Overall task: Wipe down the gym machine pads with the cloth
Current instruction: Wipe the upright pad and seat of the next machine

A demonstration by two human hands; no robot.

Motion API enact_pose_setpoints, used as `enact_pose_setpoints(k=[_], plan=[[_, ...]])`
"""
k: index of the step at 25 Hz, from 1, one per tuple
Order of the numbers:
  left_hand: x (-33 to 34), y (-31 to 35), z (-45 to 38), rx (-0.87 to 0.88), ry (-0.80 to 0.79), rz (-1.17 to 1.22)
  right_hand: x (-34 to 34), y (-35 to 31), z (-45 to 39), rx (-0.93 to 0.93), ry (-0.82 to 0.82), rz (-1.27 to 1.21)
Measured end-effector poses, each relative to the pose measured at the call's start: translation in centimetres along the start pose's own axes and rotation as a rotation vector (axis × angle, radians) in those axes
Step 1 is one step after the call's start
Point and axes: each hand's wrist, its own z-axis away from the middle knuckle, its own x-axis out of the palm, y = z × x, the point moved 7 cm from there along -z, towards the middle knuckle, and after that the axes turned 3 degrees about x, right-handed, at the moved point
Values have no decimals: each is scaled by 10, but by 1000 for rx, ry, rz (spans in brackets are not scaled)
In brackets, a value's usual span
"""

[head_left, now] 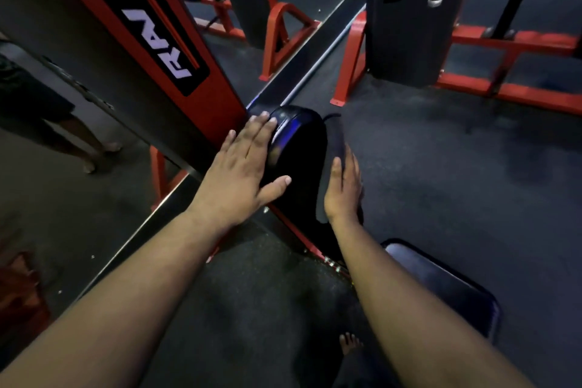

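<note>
A black rounded machine pad [299, 148] stands upright in the middle of the head view, beside a red machine column [176, 50]. My left hand [242, 167] lies flat against the pad's left side, fingers straight and spread. My right hand [343, 189] presses a dark grey cloth [335, 142] against the pad's right side with straight fingers. The cloth runs along the pad's edge and its lower part is hidden behind my palm.
A second dark padded seat [447, 287] sits at lower right. Red machine frames [504, 66] stand on the dark rubber floor to the right and behind. A mirror [63, 135] at left reflects a person's legs. My bare foot [349, 343] shows at the bottom.
</note>
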Motion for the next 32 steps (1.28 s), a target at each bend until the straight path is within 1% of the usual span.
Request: enact_pose_setpoints(k=[4,6,8,10,11,13,14,16,18,19,21,24,25,27,29,30,31,32], plan=[[1,0,0,9,-3,46,0,93,20,315,-48,35],[1,1,1,17,16,75,0,127,32,478,-64,27],[0,1,1,19,28,86,2,131,49,621,-50,-13],[0,0,1,31,28,79,6,106,70,654,-10,-72],[0,0,1,46,22,78,9,88,79,638,9,-105],[1,-1,1,72,-19,103,15,45,92,524,34,-133],[1,-3,1,81,-52,148,16,21,94,431,35,-120],[-7,-12,0,92,-110,314,17,-31,88,225,32,-90],[-20,-26,1,138,-92,448,17,-77,77,79,14,-66],[-26,-32,4,175,-67,449,16,-95,71,32,18,-45],[-29,-39,11,223,-64,405,13,-120,70,-47,56,12],[-24,-41,14,236,-85,386,23,-116,106,-138,110,77],[-23,-42,13,234,-77,397,28,-109,123,-145,118,104],[-24,-44,12,244,-47,415,31,-106,125,-70,144,107],[-21,-45,11,253,-47,436,24,-122,83,87,131,-5],[-20,-44,11,255,-47,458,19,-133,59,144,100,-40],[-19,-44,12,250,-42,479,14,-142,40,152,75,-45],[-19,-44,11,251,-29,484,9,-147,30,118,66,-40]])
